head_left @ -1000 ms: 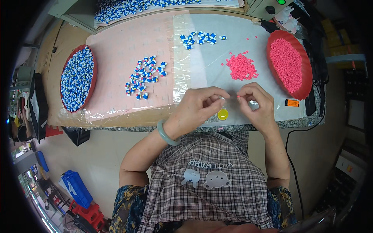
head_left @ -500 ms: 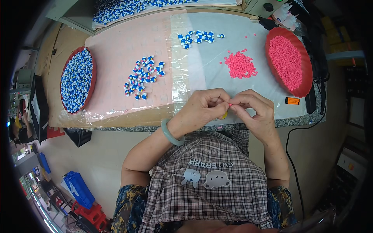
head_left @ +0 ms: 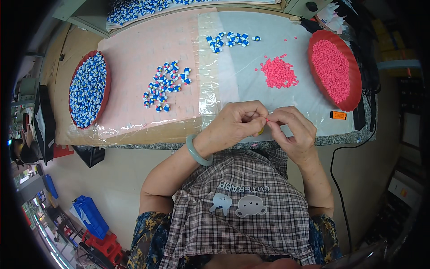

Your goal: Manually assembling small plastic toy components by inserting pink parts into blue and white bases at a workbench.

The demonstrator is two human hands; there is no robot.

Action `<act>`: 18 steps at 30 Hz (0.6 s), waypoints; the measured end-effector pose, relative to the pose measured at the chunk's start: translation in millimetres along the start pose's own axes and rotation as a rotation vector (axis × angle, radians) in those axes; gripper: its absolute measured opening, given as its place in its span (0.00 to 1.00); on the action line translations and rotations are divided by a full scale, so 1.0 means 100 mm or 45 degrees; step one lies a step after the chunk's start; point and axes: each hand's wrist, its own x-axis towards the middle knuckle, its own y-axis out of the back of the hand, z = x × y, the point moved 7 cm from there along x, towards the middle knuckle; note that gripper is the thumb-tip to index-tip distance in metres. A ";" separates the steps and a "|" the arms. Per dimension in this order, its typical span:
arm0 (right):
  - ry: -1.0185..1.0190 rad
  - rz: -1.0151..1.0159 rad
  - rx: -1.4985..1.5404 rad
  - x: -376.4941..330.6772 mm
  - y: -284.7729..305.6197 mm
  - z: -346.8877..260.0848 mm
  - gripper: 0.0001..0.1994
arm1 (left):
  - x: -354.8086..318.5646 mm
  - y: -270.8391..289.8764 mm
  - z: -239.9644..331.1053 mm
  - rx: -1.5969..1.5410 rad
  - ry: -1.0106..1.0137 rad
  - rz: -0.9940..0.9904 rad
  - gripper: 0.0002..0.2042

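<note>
Above the table's near edge my two hands meet, fingertips almost touching. My left hand (head_left: 235,121), a pale green bangle (head_left: 197,151) on its wrist, is closed in a pinch. Its fingers mostly hide what they hold; a bit of yellow (head_left: 261,131) peeks out under the thumb. Between thumb and forefinger my right hand (head_left: 295,133) grips a tiny pink piece (head_left: 267,120) against the left fingertips. Beyond the hands lies a heap of small pink pieces (head_left: 278,73). Small blue-and-white figures (head_left: 165,83) are scattered to the left, with another cluster (head_left: 230,40) farther back.
A red dish (head_left: 354,89) of pink pieces stands at the right, and another red dish (head_left: 107,89) full of blue-and-white figures at the left. An orange-and-black box (head_left: 338,115) lies near the right edge. A black cable (head_left: 333,175) hangs beside the table. More figures fill a tray (head_left: 188,6) behind.
The table and its contents sit slightly higher in the picture. Both hands keep their pinch at nearly the same place, with only a slight shift of the right fingers.
</note>
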 end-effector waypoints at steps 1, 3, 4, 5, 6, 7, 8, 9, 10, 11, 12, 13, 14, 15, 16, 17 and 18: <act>0.000 -0.001 0.000 -0.01 -0.01 0.01 0.11 | 0.00 0.00 0.00 0.000 -0.020 -0.010 0.04; -0.010 -0.015 0.027 -0.02 -0.02 0.03 0.11 | -0.01 0.00 -0.03 0.007 -0.020 -0.019 0.04; -0.010 -0.016 0.027 -0.03 -0.02 0.03 0.11 | -0.01 0.00 -0.04 0.014 -0.020 -0.029 0.04; -0.032 -0.036 0.064 -0.04 -0.02 0.05 0.11 | -0.01 0.00 -0.03 0.013 -0.020 -0.029 0.04; -0.055 -0.056 0.100 -0.05 -0.03 0.06 0.11 | -0.02 0.00 -0.02 -0.021 -0.007 -0.029 0.04; -0.055 -0.057 0.101 -0.04 -0.03 0.06 0.11 | -0.02 0.00 -0.01 -0.055 0.006 -0.029 0.04; -0.079 -0.051 0.133 -0.04 -0.03 0.06 0.11 | -0.02 0.00 0.00 -0.055 0.007 -0.029 0.04; -0.103 -0.046 0.166 -0.04 -0.02 0.06 0.11 | -0.02 0.01 0.02 -0.039 0.007 -0.025 0.04; -0.102 -0.047 0.167 -0.03 -0.02 0.06 0.11 | -0.02 0.01 0.04 -0.023 0.008 -0.021 0.04; -0.116 -0.044 0.174 -0.04 -0.01 0.06 0.11 | -0.03 0.00 0.06 -0.024 0.009 -0.020 0.04; -0.132 -0.040 0.179 -0.04 0.00 0.06 0.10 | -0.03 -0.01 0.09 0.009 -0.011 -0.014 0.04; -0.133 -0.039 0.179 -0.04 0.00 0.06 0.10 | -0.04 -0.01 0.11 0.042 -0.030 -0.007 0.04; -0.116 -0.022 0.181 -0.04 0.00 0.06 0.10 | -0.04 -0.01 0.12 0.042 -0.029 -0.008 0.04; -0.100 -0.005 0.182 -0.04 0.01 0.05 0.10 | -0.03 -0.01 0.13 0.035 -0.022 -0.013 0.04; -0.102 -0.004 0.181 -0.04 0.01 0.06 0.10 | -0.03 -0.02 0.12 0.028 -0.015 -0.018 0.04; -0.097 0.004 0.182 -0.06 0.00 0.08 0.10 | -0.03 -0.02 0.12 0.027 -0.014 -0.020 0.04; -0.091 0.010 0.186 -0.06 0.00 0.08 0.10 | -0.04 -0.02 0.12 0.041 -0.009 -0.019 0.04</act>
